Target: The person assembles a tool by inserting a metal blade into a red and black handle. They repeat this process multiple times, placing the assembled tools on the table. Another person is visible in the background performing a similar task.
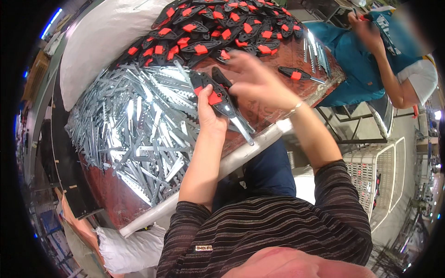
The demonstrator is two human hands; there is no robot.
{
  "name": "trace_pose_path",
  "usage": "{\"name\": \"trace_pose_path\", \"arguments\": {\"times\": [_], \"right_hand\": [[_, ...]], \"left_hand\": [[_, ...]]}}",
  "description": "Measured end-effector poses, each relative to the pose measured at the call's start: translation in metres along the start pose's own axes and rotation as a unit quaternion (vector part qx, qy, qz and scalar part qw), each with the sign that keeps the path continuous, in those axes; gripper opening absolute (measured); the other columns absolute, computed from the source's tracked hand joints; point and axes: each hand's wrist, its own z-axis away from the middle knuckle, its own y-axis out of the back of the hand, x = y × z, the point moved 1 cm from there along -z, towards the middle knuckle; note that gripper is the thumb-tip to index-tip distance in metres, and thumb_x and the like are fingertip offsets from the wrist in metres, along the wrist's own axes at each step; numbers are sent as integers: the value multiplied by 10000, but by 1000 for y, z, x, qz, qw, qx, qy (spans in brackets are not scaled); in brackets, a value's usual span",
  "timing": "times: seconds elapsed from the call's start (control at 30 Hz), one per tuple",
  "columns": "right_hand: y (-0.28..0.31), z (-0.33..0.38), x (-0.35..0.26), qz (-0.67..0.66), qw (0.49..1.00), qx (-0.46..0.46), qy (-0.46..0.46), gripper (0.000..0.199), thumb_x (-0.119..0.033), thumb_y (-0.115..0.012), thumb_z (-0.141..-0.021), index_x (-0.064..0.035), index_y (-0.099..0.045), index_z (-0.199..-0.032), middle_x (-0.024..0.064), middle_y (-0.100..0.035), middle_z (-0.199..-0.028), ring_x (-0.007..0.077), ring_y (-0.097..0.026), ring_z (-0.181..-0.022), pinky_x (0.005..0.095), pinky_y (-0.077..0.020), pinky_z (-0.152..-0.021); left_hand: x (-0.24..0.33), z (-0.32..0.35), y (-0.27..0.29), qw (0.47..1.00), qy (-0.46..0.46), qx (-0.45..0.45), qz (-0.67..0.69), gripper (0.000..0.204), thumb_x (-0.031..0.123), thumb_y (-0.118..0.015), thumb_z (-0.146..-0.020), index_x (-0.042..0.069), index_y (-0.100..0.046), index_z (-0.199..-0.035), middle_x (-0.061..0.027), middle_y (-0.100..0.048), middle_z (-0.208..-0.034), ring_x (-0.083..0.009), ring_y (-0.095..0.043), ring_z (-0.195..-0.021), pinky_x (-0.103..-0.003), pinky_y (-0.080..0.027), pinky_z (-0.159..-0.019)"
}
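My left hand [212, 111] is closed around a black plastic handle piece [221, 103] with a red insert. A flat metal strip [242, 125] sticks out of its near end, and another strip end shows past its far end. Just right of it, my right hand [257, 82] is smeared by motion, its fingers by a dark end of the held bundle; whether it grips anything is unclear. Left of my hands spreads a heap of loose toothed metal strips [139, 116]. Beyond them is a pile of black-and-red handle pieces [218, 28].
On the reddish tabletop [264, 109], one handle piece with a strip [296, 74] lies to the right. More strips [317, 58] lie by the right edge, near a seated co-worker [371, 65]. A white sack [99, 46] stands far left; a plastic crate [371, 173] stands right.
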Motion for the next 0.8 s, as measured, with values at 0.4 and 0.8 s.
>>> {"name": "trace_pose_path", "arguments": {"times": [0.4,0.8], "right_hand": [[130,47,56,701,680,202,-66,454,-347,-592,-824,-82,-526,-1186,145,-558,-1052,332,-516,-958,427,-434,-791],[-68,-30,30,412,888,182,90,387,-251,-578,-848,-14,-519,-1149,180,-489,-1055,334,-451,-1035,404,-365,-892]], "left_hand": [[-13,2,0,996,45,44,61,428,342,-523,-848,-8,-516,-1095,-187,-597,-1007,-299,-599,-954,-470,-500,-866],[-15,0,7,998,-55,-4,32,608,588,-343,-900,101,-427,-1253,-70,-500,-1205,-209,-516,-1096,-343,-448,-902]]}}
